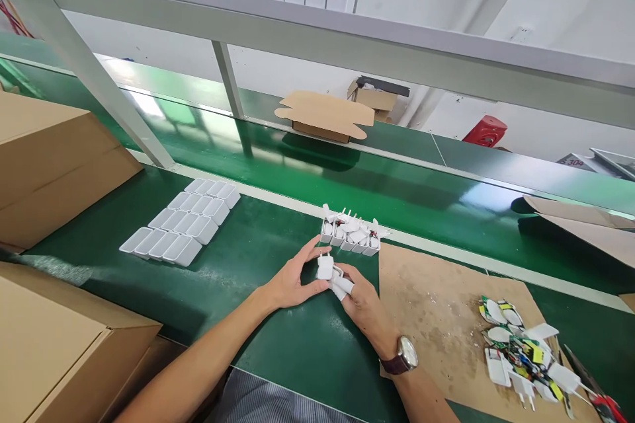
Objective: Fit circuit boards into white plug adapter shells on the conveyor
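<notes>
Both hands meet above the green bench, in front of a row of white charger housings. A small white two-pin plug part (325, 269) is between them, its pins pointing away from me. My left hand (290, 281) pinches it from the left, thumb at its lower edge. On the other side, my right hand (364, 307) is closed on a white charger housing (339, 271) against the plug part; fingers partly hide it. White coverings wrap some right-hand fingertips. Just beyond, the upright housings (351, 238) hold loose plug parts and wires.
Several empty white housings (186, 221) lie in rows at left. A brown cardboard sheet (426, 310) at right carries circuit boards with plug parts (520, 350); red-handled pliers (605, 403) lie beside them. Cardboard boxes (64, 344) flank the left side. A metal rail (317, 33) crosses overhead.
</notes>
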Demonstrator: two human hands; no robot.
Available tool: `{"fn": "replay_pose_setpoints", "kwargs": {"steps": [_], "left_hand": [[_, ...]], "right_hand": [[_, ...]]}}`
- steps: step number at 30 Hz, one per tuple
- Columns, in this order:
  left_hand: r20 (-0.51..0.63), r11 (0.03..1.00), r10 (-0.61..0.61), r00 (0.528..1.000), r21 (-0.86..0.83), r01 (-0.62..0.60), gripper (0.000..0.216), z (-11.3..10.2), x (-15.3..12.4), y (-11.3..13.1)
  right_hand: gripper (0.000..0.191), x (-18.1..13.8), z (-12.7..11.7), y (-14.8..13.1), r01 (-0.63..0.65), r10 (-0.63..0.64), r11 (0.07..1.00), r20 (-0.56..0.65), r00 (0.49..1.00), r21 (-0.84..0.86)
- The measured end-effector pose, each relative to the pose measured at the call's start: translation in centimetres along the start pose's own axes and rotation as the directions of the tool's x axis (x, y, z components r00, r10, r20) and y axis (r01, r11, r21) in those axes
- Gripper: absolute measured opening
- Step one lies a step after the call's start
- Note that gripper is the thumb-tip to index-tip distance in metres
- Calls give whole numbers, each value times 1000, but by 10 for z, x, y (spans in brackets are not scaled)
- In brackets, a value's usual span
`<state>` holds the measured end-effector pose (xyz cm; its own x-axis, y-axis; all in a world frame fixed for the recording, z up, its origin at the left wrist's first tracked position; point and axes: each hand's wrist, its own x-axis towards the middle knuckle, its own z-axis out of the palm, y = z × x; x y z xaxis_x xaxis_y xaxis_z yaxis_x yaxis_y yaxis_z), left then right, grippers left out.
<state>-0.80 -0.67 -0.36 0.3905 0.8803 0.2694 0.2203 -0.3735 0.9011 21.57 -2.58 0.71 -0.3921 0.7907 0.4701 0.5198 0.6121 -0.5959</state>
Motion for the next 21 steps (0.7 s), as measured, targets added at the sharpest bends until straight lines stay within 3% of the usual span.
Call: {"fn": "replay_pose_setpoints", "kwargs": {"steps": [5,10,13,17,21], "left_hand": [[-48,998,11,999,57,-8,88,2,-1,2],[-99,989,137,986,72,-130,100,0,-1,2],[-119,973,213,970,119,-199,81,1,2,4],[-113,957,252,961,175,-230,53,2,4,7],[-121,957,254,960,175,-231,72,-2,4,8]], "right_hand": [[46,-1,4,-1,46,-46,999,4,999,-7],[50,1,1,-4,13,-13,1000,-12,1000,-17],[50,2,3,-2,15,-13,999,61,998,-38],[48,0,8,2,27,-23,998,58,998,-58],[47,-3,8,1,23,-22,998,30,999,-60]]}}
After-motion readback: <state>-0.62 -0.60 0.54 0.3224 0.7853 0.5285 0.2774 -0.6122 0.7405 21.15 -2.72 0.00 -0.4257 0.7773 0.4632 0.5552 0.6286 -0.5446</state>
